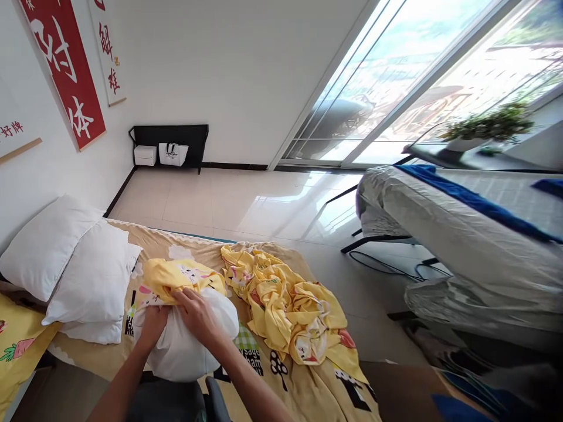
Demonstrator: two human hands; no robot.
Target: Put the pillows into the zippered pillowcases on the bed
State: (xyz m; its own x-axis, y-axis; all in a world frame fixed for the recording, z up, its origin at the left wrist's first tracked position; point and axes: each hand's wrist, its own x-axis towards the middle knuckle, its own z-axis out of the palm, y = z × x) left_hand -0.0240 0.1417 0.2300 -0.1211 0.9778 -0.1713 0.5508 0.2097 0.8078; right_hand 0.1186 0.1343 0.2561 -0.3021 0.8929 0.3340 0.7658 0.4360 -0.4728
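A white pillow [182, 349] lies before me on the bed, its far end covered by a yellow pillowcase [165, 272] printed with rabbit faces. My right hand [196, 313] is closed on the case's edge, fingers bent over the fabric. Beside it, my left hand [155, 325] grips the same edge from the left, its fingertips hidden by the cloth. The near part of the pillow is bare. To the right, a crumpled yellow printed cloth [281, 299] rests on the patterned bedsheet [303, 387].
Several white pillows [88, 269] are stacked at left, above another yellow printed cloth [17, 346]. A dark chair [169, 401] stands close at the bed's near edge. Plastic-covered furniture [440, 217] is at right. A black bench [169, 136] holding bags stands by the far wall.
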